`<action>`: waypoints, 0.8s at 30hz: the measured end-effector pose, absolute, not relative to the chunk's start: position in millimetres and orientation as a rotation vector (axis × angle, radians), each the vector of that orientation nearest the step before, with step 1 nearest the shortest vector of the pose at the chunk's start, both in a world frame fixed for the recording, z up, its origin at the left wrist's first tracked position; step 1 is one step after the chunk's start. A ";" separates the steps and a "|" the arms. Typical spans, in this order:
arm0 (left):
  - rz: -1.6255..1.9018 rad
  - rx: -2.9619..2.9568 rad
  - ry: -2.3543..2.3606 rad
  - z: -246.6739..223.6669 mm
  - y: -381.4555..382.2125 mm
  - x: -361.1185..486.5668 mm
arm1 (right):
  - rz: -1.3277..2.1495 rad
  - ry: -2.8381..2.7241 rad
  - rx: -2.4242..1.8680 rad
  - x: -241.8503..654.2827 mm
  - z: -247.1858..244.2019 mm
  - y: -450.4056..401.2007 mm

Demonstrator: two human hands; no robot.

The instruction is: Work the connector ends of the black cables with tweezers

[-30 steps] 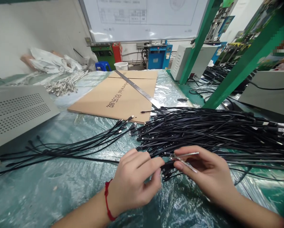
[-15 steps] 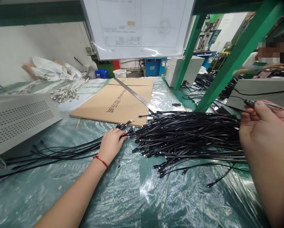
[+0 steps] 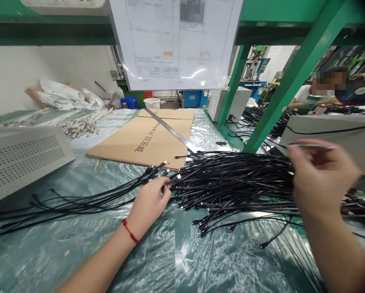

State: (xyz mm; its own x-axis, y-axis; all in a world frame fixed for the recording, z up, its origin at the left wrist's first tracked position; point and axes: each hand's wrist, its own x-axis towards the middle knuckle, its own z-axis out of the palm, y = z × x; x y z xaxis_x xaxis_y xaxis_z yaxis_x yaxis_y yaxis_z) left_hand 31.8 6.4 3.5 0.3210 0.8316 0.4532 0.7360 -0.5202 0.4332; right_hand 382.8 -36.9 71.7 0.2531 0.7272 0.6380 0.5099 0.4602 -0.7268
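Note:
My left hand (image 3: pixel 150 199), with a red cord at the wrist, rests low over the table. Its thumb and index finger are pinched at a black USB cable, whose connector (image 3: pixel 176 178) pokes out past the fingertips. Beside it several more black cables (image 3: pixel 87 201) run off to the left. My right hand (image 3: pixel 323 179) is raised at the right, smeared by motion, its fingers curled round slim metal tweezers (image 3: pixel 315 145). Between the hands lies a big pile of black cables (image 3: pixel 237 175), partly hidden by my right hand.
A flat cardboard sheet (image 3: pixel 133 142) with a steel ruler (image 3: pixel 170 129) on it lies behind. A grey perforated box (image 3: pixel 26 158) stands left, a green post (image 3: pixel 286 89) right. Above hangs a document board (image 3: pixel 176 49). A co-worker (image 3: pixel 317 91) sits beyond the post.
My right hand has moved left and lower, off the black cable end it had between its fingers. My left hand stays at the cable ends. The view has tilted up slightly.

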 end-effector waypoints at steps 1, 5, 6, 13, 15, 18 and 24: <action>0.983 2.429 1.388 3.6 -0.6 36.7 | 0.209 -1.324 -1.204 365.2 67.9 -38.8; 0.977 2.418 1.199 3.5 -24.8 51.8 | 0.662 -1.466 -1.264 307.5 45.6 -49.1; 0.978 2.412 1.170 3.9 -29.3 54.3 | 0.810 -1.485 -1.252 299.2 40.2 -52.0; 1.015 2.416 1.064 10.7 -47.1 62.8 | 0.821 -1.741 -1.103 287.0 24.8 -62.8; 1.014 2.409 1.051 12.4 -50.2 64.0 | 0.634 -1.888 -1.042 285.7 24.0 -63.4; 1.007 2.394 1.005 13.6 -53.2 65.3 | 0.481 -2.004 -0.984 282.6 22.4 -64.4; 0.984 2.397 0.950 12.7 -54.6 65.5 | 0.447 -2.044 -0.967 281.3 19.5 -66.2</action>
State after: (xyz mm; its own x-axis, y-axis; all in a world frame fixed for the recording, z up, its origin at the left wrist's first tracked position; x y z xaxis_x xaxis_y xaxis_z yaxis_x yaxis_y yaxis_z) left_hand 65.5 -54.6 12.7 0.5265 0.7093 0.4687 0.4435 -0.6995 0.5603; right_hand 281.3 -66.2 19.5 -0.3760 0.7653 0.5224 0.4774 0.6432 -0.5987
